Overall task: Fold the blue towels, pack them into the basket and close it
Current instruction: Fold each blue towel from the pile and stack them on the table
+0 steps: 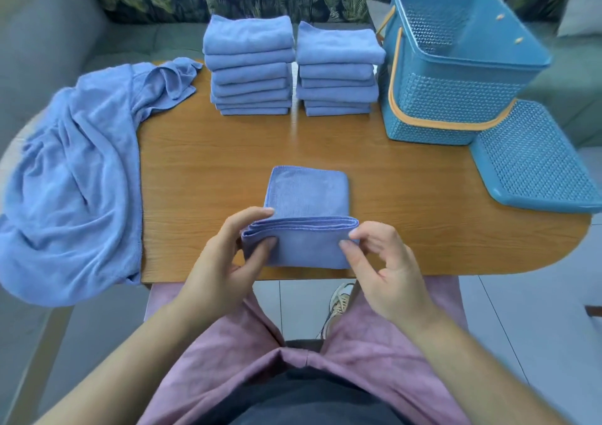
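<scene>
My left hand (224,261) and right hand (384,271) pinch the part-folded blue cloth towel (306,196) at the near edge of the wooden table (423,196). Beyond it are folded blue towel stacks (250,76), an open blue plastic basket (433,108) and, alongside, a perforated blue lid (534,164).

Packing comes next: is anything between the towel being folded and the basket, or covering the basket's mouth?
Nothing visible does. The basket stands open, its lid lying on the table beside it. Only bare tabletop separates the towel from the basket; the nearest folded stack sits to its left, off that path.
</scene>
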A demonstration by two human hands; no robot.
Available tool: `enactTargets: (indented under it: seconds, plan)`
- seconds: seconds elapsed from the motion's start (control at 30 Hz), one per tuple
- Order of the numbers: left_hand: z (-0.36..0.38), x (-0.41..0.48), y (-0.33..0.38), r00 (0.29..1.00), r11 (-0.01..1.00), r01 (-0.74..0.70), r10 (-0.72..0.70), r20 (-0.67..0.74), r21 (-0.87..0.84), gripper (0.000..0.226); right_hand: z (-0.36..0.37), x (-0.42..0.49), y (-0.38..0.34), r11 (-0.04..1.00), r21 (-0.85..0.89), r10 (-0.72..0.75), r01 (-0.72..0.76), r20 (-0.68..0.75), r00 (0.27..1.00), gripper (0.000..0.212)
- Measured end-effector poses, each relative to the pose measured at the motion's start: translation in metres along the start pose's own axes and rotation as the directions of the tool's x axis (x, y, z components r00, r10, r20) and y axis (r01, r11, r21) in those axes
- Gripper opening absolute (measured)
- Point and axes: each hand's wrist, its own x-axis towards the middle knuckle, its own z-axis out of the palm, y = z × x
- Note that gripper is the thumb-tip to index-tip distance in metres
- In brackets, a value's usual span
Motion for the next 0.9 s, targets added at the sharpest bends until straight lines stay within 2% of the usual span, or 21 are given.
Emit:
enactTargets:
  seconds: [0.07, 0.17, 0.27, 0.33, 0.47, 0.57, 0.73, 0.83, 0.9]
  plan:
    - [0.003, 0.013, 0.002, 0.998, 0.998, 0.055, -0.055, -0.03, -0.008, 0.044, -0.001, 0.013, 0.003, 0.999, -0.039, -0.003, 0.003, 0.009, 1.0, 0.019]
    - [0.007, 0.034, 0.0, 0.995, 0.989, 0.096, -0.096, 0.008, -0.112, 0.024, 0.001, 0.032, 0.008, 0.996, -0.076, 0.054, -0.053, 0.009, 0.998, 0.023]
    - [0.011, 0.053, -0.002, 0.995, 0.987, 0.091, -0.085, 0.057, -0.132, 0.016, 0.006, 0.051, 0.017, 0.991, -0.082, 0.106, -0.107, -0.013, 0.994, 0.022]
    - [0.013, 0.063, -0.005, 0.986, 0.98, 0.151, -0.14, 0.09, -0.13, 0.015, 0.009, 0.063, 0.024, 0.987, -0.09, 0.129, -0.132, -0.031, 0.991, 0.022]
    - [0.019, 0.08, -0.026, 0.962, 0.967, 0.25, -0.243, 0.125, -0.044, 0.034, 0.015, 0.081, 0.037, 0.975, -0.137, 0.173, -0.175, -0.027, 0.985, 0.022]
    - [0.024, 0.086, -0.044, 0.956, 0.966, 0.256, -0.26, 0.136, 0.045, 0.05, 0.02, 0.089, 0.047, 0.958, -0.185, 0.224, -0.219, 0.006, 0.975, 0.023]
    - [0.033, 0.091, -0.063, 0.959, 0.947, 0.204, -0.244, 0.142, 0.247, 0.056, 0.027, 0.091, 0.058, 0.904, -0.302, 0.334, -0.302, 0.06, 0.941, 0.037]
    - [0.037, 0.092, -0.06, 0.954, 0.932, 0.233, -0.275, 0.121, 0.279, 0.054, 0.031, 0.088, 0.057, 0.83, -0.478, 0.36, -0.289, 0.061, 0.931, 0.047]
    - [0.04, 0.089, -0.054, 0.97, 0.878, 0.186, -0.236, 0.061, 0.44, 0.053, 0.032, 0.087, 0.052, 0.735, -0.639, 0.321, -0.227, 0.032, 0.946, 0.046]
